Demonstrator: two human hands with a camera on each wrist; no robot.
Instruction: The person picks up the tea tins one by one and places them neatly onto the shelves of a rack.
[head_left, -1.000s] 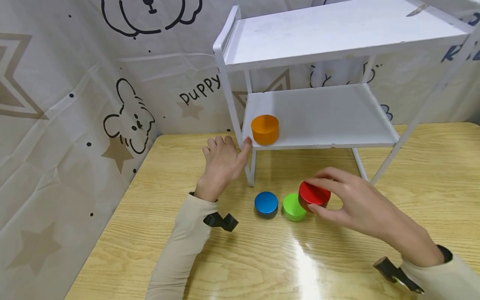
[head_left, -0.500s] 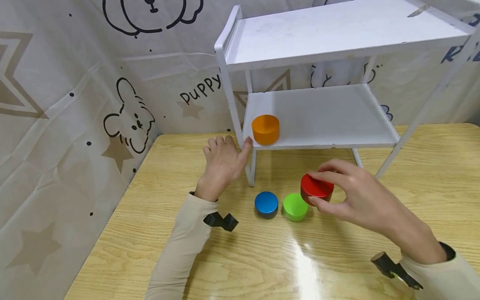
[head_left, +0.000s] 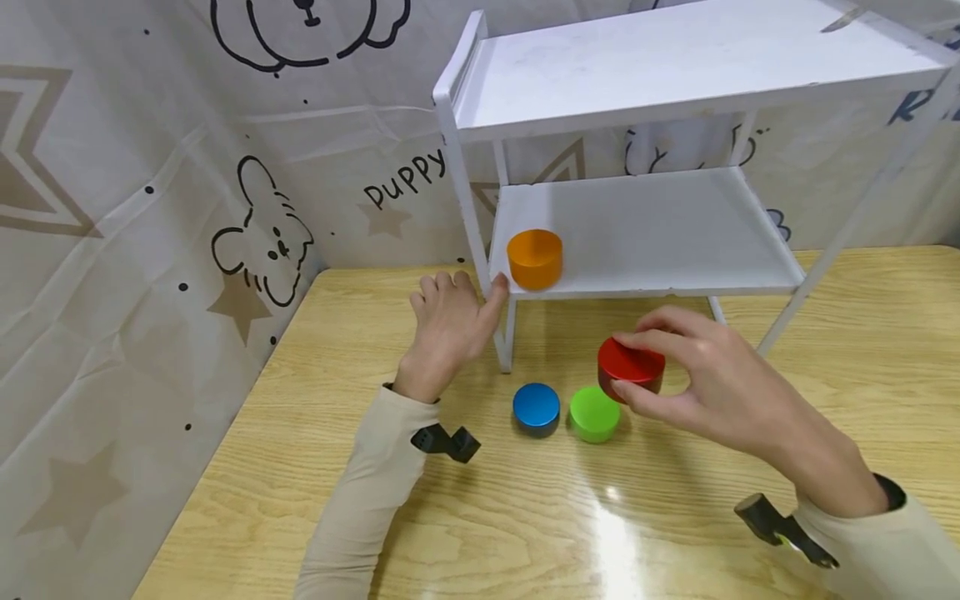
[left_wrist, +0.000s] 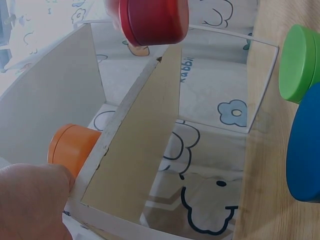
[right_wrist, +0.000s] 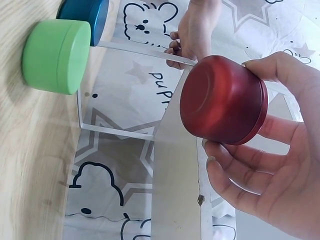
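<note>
My right hand [head_left: 712, 392] grips a small round red tin with a lid [head_left: 630, 367] between thumb and fingers, raised above the table in front of the shelf rack. In the right wrist view the red tin [right_wrist: 220, 100] is tipped on its side by the camera angle. My left hand [head_left: 450, 329] holds the rack's left front post at the middle shelf, the thumb at the shelf corner. Close to that thumb an orange tin [head_left: 535, 260] sits on the middle shelf [head_left: 660, 225]. A blue tin [head_left: 536, 407] and a green tin [head_left: 595, 414] stand side by side on the table.
The white two-tier rack has a top shelf [head_left: 675, 62] over the middle one, on thin legs. It stands on a wooden table [head_left: 465, 533]. Behind and to the left hangs a patterned cloth [head_left: 112, 333].
My right hand has raised the red tin a little, off from beside the green one. The left hand keeps its place at the rack, and the other tins stay put.
</note>
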